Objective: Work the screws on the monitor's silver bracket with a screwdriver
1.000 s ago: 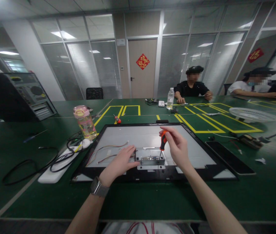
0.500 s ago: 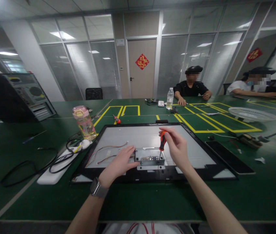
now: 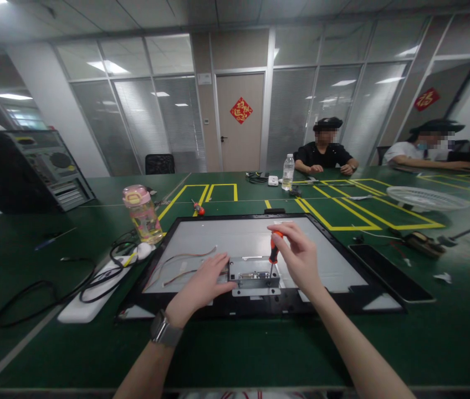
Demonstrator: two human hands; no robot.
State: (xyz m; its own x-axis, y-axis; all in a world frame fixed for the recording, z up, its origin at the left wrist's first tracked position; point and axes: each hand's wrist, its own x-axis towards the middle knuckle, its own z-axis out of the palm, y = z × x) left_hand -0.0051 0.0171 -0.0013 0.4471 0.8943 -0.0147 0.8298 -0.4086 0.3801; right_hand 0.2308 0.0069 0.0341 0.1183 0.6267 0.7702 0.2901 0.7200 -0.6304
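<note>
A flat display panel with a black frame lies back-up on the table in front of me. Near its front edge sits a metal bracket box with small parts inside. My right hand grips a red-and-black screwdriver held upright, its tip down in the right part of the box. My left hand lies flat with its fingers out, touching the box's left side. Thin cables run over the panel to the left of the box.
Left of the panel are a white power strip with black cords and a pink-lidded bottle. A black phone-like slab lies to the right. Another small red tool lies beyond the panel. Two people sit across the table.
The screwdriver stays in the box, its handle slightly lower and more upright. My left hand keeps its place. The co-worker opposite has drawn a hand back. The view has tilted slightly.
</note>
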